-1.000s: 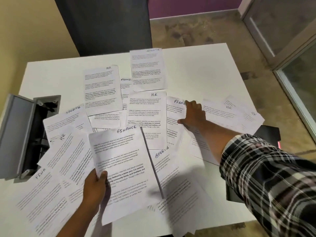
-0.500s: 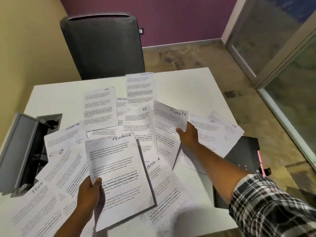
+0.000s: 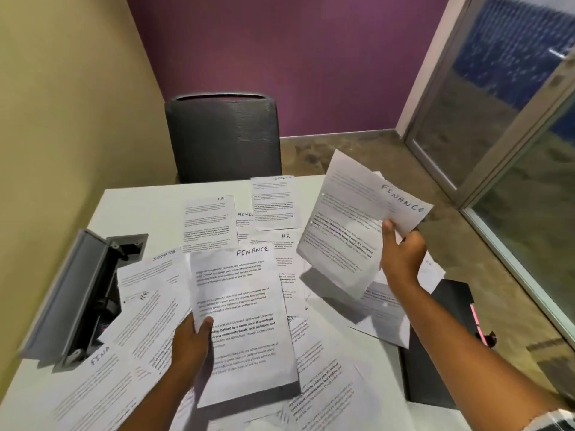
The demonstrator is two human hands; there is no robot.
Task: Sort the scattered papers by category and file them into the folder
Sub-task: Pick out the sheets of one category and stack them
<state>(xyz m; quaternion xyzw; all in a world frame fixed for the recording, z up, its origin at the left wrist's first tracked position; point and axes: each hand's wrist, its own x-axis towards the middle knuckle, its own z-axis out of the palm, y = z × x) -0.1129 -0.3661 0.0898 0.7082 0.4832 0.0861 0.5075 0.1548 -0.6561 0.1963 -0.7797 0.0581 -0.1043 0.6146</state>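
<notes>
So the white table (image 3: pixel 149 200) takes up most of the view, and it's pretty much buried in printed sheets. Behind it there's a dark mesh chair (image 3: pixel 222 135) pushed up against the far edge. On the left side a grey hatch (image 3: pixel 67 293) in the tabletop is flipped open, with cables down inside. Over at the right edge, a black folder (image 3: pixel 435 362) lies flat, partly under a couple of loose pages, with something pink poking out on its far side.

The scattered papers (image 3: pixel 149 315) overlap each other all over the place, each with a handwritten label at the top: HR, SPORTS, ADMIN, FINANCE from what I can read. Some labels are covered or too blurry.

Two sheets are off the table. The left hand (image 3: pixel 189 346) holds a FINANCE page (image 3: pixel 242 321) by its left edge, thumb curled over the front, fingers behind it, page facing up above the pile. The right hand (image 3: pixel 403 256) pinches a second FINANCE sheet (image 3: pixel 351 222) near its top corner, thumb on the front, and that one is lifted well above the table and tilted, over the right half of the mess.
</notes>
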